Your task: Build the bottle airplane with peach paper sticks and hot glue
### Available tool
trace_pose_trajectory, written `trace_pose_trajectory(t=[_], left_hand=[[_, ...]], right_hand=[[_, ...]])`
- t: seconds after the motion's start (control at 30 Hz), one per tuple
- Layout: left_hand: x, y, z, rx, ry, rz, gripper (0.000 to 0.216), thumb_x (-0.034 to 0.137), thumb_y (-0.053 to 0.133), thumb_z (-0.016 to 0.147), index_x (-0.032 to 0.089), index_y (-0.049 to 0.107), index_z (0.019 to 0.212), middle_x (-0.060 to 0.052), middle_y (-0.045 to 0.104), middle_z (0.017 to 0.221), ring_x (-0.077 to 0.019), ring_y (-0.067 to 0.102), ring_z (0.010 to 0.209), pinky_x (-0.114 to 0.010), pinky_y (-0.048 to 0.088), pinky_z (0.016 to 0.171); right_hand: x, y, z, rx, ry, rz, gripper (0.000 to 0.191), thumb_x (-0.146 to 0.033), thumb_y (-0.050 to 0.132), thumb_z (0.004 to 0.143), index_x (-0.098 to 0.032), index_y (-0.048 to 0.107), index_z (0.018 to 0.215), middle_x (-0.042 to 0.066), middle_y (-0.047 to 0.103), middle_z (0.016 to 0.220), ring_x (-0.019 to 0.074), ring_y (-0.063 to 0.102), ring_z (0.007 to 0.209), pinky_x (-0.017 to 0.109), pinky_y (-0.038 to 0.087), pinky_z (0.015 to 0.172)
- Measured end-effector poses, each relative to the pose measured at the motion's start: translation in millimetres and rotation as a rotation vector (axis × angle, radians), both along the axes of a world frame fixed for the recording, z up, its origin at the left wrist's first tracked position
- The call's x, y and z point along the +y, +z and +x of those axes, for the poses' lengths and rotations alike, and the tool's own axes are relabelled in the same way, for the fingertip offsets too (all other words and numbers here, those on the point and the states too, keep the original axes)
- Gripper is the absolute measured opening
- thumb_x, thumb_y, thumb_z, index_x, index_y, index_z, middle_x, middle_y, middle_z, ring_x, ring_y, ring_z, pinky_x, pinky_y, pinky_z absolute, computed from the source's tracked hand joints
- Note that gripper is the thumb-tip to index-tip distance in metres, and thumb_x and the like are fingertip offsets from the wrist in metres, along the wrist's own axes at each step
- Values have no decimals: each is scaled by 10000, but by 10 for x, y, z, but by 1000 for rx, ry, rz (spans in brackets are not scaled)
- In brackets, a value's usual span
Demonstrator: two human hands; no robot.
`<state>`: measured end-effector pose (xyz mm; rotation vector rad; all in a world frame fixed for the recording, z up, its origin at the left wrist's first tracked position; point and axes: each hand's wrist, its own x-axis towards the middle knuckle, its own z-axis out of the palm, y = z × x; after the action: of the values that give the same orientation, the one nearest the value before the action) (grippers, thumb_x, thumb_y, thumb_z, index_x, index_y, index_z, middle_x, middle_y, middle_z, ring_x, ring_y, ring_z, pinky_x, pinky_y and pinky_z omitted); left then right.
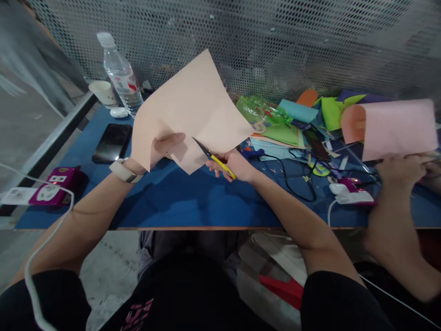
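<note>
My left hand [165, 146] is closed on the lower left part of a large peach paper sheet [193, 105] and holds it up over the blue table [179, 197]. A white watch sits on that wrist. My right hand [234, 164] grips yellow-handled scissors [215, 158], whose dark blades point up-left into the sheet's lower edge.
A water bottle [120, 76], paper cup [103, 92], white earbud case [119, 112], black phone [112, 142] and magenta power strip [57, 184] lie at the left. Coloured paper scraps [285, 124] and cables fill the right. A co-worker's hand [396, 168] holds pink paper [396, 126]. Metal mesh stands behind.
</note>
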<state>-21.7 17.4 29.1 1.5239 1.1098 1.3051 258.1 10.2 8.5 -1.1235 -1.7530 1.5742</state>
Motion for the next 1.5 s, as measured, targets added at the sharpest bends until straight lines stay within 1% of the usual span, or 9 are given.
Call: trace_pose_trajectory(t=[0.1,0.17,0.3,0.67,0.8,0.9,1.1,1.27,1.5], left_hand=[[21,-11,-22,28,39,-7,329,526,910,916,252,808,1068,-81,844,909,-387,828,1259,-589,651,1241],[55,-38,-40,40,15,-115,342,546,899,919,221,808,974,-94,785,801,-364,828,946,-566,738,969],[123,-73,-114,53,-72,-259,470,605,885,1004,199,767,800,-89,679,657,-209,574,556,-403,596,588],[133,-54,-249,38,-97,-311,458,576,922,1034,129,849,1101,-39,676,565,-141,468,458,-341,559,532],[127,9,-225,62,-171,-282,315,368,818,1150,153,800,920,-20,599,483,-122,403,408,-241,342,409],[150,32,-186,-42,-103,-313,330,307,813,1146,177,749,850,-24,620,496,-116,427,413,-210,342,381],[218,-26,-105,-269,14,-113,333,526,786,1129,209,765,1029,-24,705,611,-156,549,485,-291,512,441],[177,-152,43,-446,122,-88,420,596,773,1089,191,786,977,-60,821,790,-177,758,637,-316,637,609],[81,-219,200,-460,224,-98,639,849,769,986,217,802,1079,-55,812,790,-240,827,743,-374,681,731]], right_hand=[[-3,10,3,-6,-1,9,703,-809,1021,738,-162,748,768,-3,702,596,71,485,291,223,343,274],[1,12,12,-16,3,20,710,-820,1006,754,-159,748,774,4,707,603,74,488,292,227,340,277],[15,11,40,-30,31,37,701,-807,996,784,-151,749,784,10,714,611,77,501,293,226,339,294],[3,32,51,-46,32,36,634,-748,1021,805,-179,743,793,23,727,612,85,498,328,254,377,311],[9,60,71,-55,44,12,651,-762,1014,807,-164,756,792,38,754,647,71,503,345,238,369,321],[28,73,100,-66,85,-6,668,-772,988,828,-132,798,799,43,756,647,69,518,338,221,331,325],[55,45,94,21,29,46,744,-848,957,821,-116,827,857,67,778,709,109,633,436,236,438,401],[78,49,-32,268,-175,109,840,-991,864,803,-172,837,984,90,840,882,186,803,722,292,625,651],[-65,209,-208,291,-336,193,768,-959,878,830,-208,794,968,53,797,881,177,749,757,325,625,746]])
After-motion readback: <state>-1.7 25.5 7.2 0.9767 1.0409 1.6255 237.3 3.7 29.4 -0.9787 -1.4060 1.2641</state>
